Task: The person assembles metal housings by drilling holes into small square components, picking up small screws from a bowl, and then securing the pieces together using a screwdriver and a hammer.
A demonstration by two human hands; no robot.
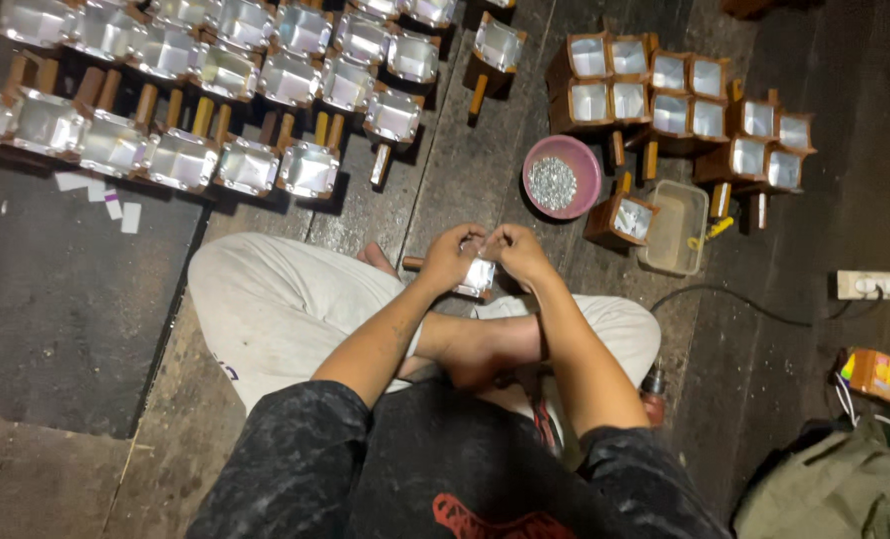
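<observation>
Foil-lined piece: small brown wooden block with a silvery foil lining (479,274), held between your two hands above your crossed legs, near the middle of the scene.
Left hand (449,258): your fingers are closed on the left side of the block, and a short wooden handle end pokes out left of your wrist. The grip looks meant to steady the block.
Right hand (518,252): fingers pinched together at the block's top edge, apparently pressing or folding the foil; whether they hold something tiny I cannot tell.
Arm pose: both forearms run forward from your lap and converge, wrists bent inward so your fingertips meet over the block.
Pink bowl: round pink plastic bowl of small silvery bits (561,177), just far of your hands, probably set within easy reach.
Far-left rows: many foil-lined wooden scoops with stick handles (248,165), laid side by side on the dark plank floor (445,170).
Far-right cluster: similar brown foil-lined boxes (691,105), grouped apart from the left rows.
Tray: pale rectangular plastic tub (676,228), right of the bowl.
Right edge: white power strip (866,285).
</observation>
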